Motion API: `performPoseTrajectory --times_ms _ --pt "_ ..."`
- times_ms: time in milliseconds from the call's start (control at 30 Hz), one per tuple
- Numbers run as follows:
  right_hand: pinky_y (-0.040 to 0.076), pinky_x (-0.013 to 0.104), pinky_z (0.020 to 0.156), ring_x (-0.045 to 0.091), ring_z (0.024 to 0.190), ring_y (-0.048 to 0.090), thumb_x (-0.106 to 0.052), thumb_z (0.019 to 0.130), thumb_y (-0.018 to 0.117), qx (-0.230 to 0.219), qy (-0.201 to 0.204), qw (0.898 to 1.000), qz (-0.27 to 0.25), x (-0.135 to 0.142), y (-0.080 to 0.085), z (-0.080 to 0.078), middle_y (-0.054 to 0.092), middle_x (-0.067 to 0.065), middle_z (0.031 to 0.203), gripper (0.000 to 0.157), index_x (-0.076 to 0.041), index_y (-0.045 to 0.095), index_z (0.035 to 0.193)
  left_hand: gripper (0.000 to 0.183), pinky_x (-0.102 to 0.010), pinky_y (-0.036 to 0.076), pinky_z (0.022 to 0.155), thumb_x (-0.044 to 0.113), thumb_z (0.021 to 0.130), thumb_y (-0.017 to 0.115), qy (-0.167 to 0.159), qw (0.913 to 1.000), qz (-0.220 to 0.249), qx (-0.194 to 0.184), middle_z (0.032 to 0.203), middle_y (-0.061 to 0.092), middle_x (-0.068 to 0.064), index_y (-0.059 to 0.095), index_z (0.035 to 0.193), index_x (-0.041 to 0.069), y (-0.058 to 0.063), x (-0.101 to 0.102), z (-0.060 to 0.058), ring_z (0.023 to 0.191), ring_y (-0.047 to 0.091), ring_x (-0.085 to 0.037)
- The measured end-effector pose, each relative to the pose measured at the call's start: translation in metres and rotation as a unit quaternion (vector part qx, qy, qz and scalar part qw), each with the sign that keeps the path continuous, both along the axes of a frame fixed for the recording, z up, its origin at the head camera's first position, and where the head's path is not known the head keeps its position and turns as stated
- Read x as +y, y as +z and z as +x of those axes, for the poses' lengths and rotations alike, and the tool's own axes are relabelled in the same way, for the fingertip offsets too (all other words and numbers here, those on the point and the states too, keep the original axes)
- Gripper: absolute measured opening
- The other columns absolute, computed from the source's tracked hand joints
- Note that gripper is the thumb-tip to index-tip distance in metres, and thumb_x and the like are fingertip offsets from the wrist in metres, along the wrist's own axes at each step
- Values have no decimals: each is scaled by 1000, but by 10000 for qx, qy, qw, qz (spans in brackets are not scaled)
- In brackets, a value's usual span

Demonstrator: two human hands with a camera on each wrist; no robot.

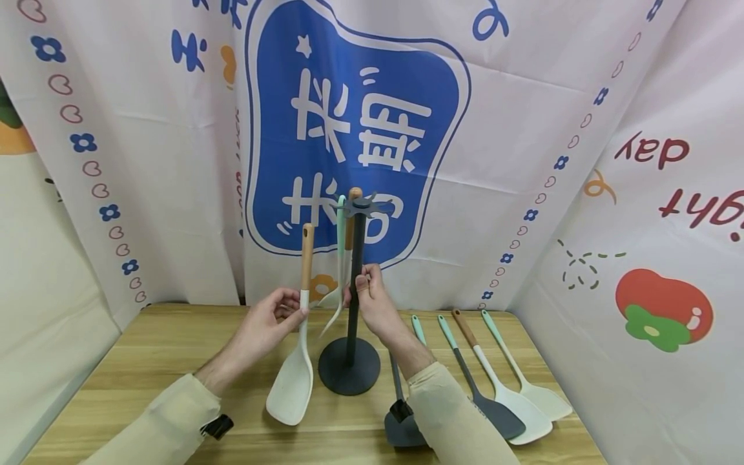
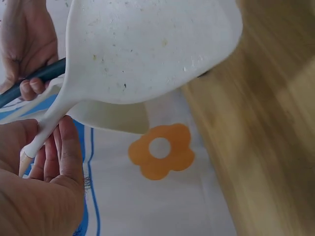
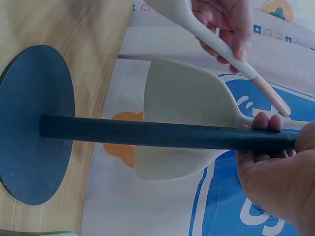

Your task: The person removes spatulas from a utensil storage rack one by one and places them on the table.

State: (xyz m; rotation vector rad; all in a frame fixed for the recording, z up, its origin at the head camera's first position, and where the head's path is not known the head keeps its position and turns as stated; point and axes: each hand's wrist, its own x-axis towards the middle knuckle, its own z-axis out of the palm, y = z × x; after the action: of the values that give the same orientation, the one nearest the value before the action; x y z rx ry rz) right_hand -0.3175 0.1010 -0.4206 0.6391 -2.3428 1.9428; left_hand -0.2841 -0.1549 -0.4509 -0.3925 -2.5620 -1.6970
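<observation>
Looks partway: two pale utensils (image 1: 341,258) are hanging on the black stand (image 1: 353,323), four turners (image 1: 502,416) are lying on the surface (image 1: 174,349), likely left; left hand (image 1: 273,321) is pinching the white turner (image 1: 290,391) just beside the stand, right hand (image 1: 374,303) is gripping the stand; white turner is showing a wooden handle (image 1: 307,258), broad blade (image 2: 147,49) (specks all over)

Printed white cloth (image 1: 511,129) hangs behind a wooden table (image 1: 180,339).

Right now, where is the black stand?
In the head view, the black stand is upright on the table, gripped by the right hand, just right of the white spatula in the left hand.
</observation>
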Motion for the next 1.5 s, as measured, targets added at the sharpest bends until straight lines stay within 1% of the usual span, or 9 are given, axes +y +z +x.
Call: performPoseTrajectory --times_ms 233,433,500,633,767,933,1167,1400,1500 --pt "57 31 96 17 91 66 -39 122 31 9 35 10000 -17 1 1 1 66 13 96 29 -11 39 127 38 -30 74 88 17 117 72 -58 9997 54 -231 130 73 -24 63 146 -6 -12 -1 -3 104 78 -21" --pt "57 31 97 18 92 66 -39 122 32 -54 35 10000 -45 1 1 1 65 10 96 28 -12 39 127 35 -32 75 85 17 118 70 -156 9992 65 -367 126 73 -21 63 144 -6 -22 -1 -5 101 78 -20" --pt "57 31 96 19 92 66 -39 122 32 -41 40 10000 -28 2 0 1 65 11 96 28 -12 38 127 33 -31 74 83 15 118 69 -195 9990 78 -401 124 73 -21 62 143 -7 -26 -1 -6 100 78 -19" --pt "57 31 97 19 92 66 -38 123 31 -17 37 10000 18 2 0 1 65 12 97 27 -11 38 127 32 -36 76 83 12 118 68 -278 9983 93 -496 123 73 -22 62 141 -8 -35 -1 -9 98 78 -19" --pt "57 32 98 19 92 66 -37 123 32 -80 27 10000 9 2 1 1 65 10 96 25 -13 39 127 31 -41 76 83 12 118 67 -280 9971 -10 -701 123 73 -21 62 141 -7 -41 -1 -10 94 77 -18" --pt "57 33 98 20 92 67 -36 124 29 -21 26 10000 51 1 2 2 66 11 96 26 -11 38 126 27 -43 77 82 13 119 66 -366 9959 -213 -797 118 72 -19 63 137 -6 -47 0 -8 90 78 -18" --pt "57 33 96 24 91 68 -36 124 28 10 -2 10000 9 -1 2 2 67 16 96 28 -10 39 125 23 -42 76 76 10 116 67 -492 9942 -289 -912 110 73 -18 64 131 -7 -57 1 -9 85 77 -18" --pt "57 32 97 19 89 66 -35 124 29 -48 4 10000 -10 -1 2 1 66 12 95 26 -11 39 124 19 -38 75 72 9 115 69 -398 9912 -522 -1150 107 75 -16 66 130 -2 -65 5 -12 84 76 -19" --pt "57 32 97 19 90 66 -34 124 28 -37 6 10000 2 -1 2 0 66 13 95 26 -11 39 124 19 -38 74 71 7 115 69 -427 9909 -554 -1146 106 75 -17 66 129 -4 -68 6 -13 83 76 -19"
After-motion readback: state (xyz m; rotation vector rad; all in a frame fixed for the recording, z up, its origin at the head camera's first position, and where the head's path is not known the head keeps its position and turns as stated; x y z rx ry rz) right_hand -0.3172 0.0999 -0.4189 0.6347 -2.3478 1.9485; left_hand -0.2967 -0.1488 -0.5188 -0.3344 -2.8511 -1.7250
